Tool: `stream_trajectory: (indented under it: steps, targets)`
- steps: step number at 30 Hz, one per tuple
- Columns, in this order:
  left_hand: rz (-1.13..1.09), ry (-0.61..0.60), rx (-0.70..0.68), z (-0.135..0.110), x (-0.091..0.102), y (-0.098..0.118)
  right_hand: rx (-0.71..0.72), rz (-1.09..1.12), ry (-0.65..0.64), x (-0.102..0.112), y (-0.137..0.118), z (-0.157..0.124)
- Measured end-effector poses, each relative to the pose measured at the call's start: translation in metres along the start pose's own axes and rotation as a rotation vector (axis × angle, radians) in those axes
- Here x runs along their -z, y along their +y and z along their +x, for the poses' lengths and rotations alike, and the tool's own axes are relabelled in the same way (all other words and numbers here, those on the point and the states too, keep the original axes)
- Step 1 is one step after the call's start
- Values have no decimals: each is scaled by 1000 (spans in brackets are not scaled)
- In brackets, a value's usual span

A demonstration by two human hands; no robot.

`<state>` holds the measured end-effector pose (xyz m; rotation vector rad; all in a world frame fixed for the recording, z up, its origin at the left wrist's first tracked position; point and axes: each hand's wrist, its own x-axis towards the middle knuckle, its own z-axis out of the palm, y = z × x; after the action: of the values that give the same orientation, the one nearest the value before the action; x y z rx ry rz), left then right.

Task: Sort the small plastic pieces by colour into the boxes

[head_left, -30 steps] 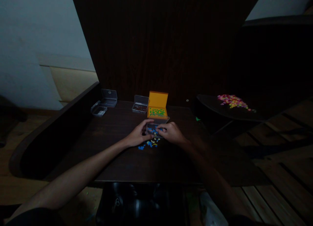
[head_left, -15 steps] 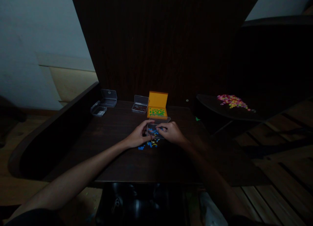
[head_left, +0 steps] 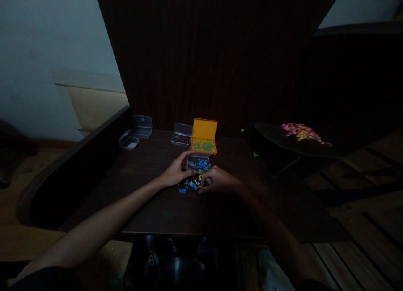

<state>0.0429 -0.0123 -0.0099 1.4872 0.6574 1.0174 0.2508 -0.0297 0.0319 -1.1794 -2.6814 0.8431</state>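
Observation:
My left hand is closed on the near left side of a small clear plastic box, thumb at the front and fingers behind. Small blue pieces lie inside it. My right hand is low at the box's near right corner, its fingers bent, with a gap between thumb and forefinger. The fingertips reach the right edge of a loose pile of blue, yellow and pale pieces on the dark table. Whether they touch a piece is too small to tell.
An open yellow box with green pieces stands just behind. To its left is a clear box with dark brown pieces; farther left are open clear boxes. Pink and yellow pieces are heaped on a side shelf.
My right hand has come out of the clear box and moved down toward me, to the loose pile. My left hand keeps its hold on the box, whose blue contents now show more.

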Motion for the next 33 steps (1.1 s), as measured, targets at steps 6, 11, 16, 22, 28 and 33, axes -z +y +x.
stream_trajectory:
  steps: [6, 11, 16, 22, 28, 33]
  targets:
    - [11, 15, 23, 0, 0, 3, -32, -77, -28, 2, -3, -2]
    - [19, 21, 32, 1, 1, 1, 8, -78, 0, 3, 0, -4]
    - [23, 25, 30, 1, 1, 1, 92, -20, 30, 5, 5, -5]
    - [63, 10, 15, 0, 1, -1, 9, 86, 314, 12, 15, -8]
    - [67, -20, 34, -2, -3, -3, -91, 107, 363, 11, 23, -5]
    - [72, -31, 21, -4, -5, -1, -117, 163, 328, 5, 27, 0]
